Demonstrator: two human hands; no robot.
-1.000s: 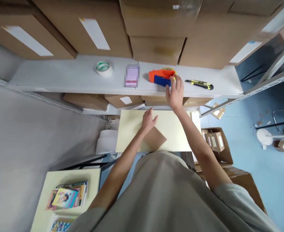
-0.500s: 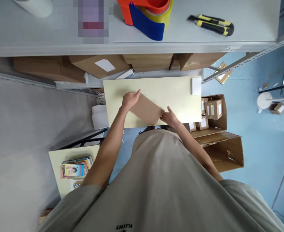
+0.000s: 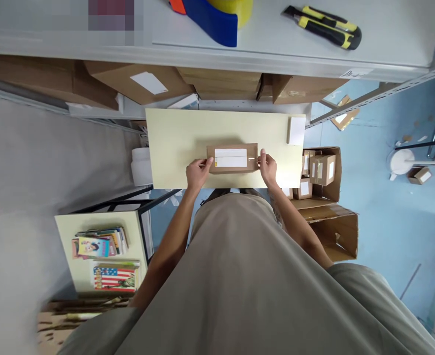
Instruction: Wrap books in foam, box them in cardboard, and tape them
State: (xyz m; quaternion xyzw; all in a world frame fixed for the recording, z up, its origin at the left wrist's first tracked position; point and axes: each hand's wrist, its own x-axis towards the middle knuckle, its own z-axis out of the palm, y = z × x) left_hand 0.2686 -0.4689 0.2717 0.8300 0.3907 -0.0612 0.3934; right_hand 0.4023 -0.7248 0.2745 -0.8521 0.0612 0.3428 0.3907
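Note:
A small brown cardboard box [image 3: 233, 170] with a white label [image 3: 231, 158] facing up is over the pale yellow tabletop [image 3: 180, 148]. My left hand [image 3: 198, 173] grips its left end, the thumb resting along the edge. At the opposite end, my right hand [image 3: 268, 168] pinches the box, its fingers partly hidden behind the cardboard. Whether the box rests fully on the tabletop or is slightly lifted, I cannot tell.
A white stack of cards or labels [image 3: 296, 130] lies at the tabletop's right corner. Above sit a box cutter [image 3: 323, 27] and a tape dispenser [image 3: 213, 22] on a grey shelf [image 3: 262, 54]. An open carton [image 3: 334, 182] holds smaller boxes. Books [image 3: 99, 243] lie on a side table.
The box has turned from a slanted plain face to lie straight across, its labelled face now up. Both hands have shifted to its two ends. The view has moved slightly.

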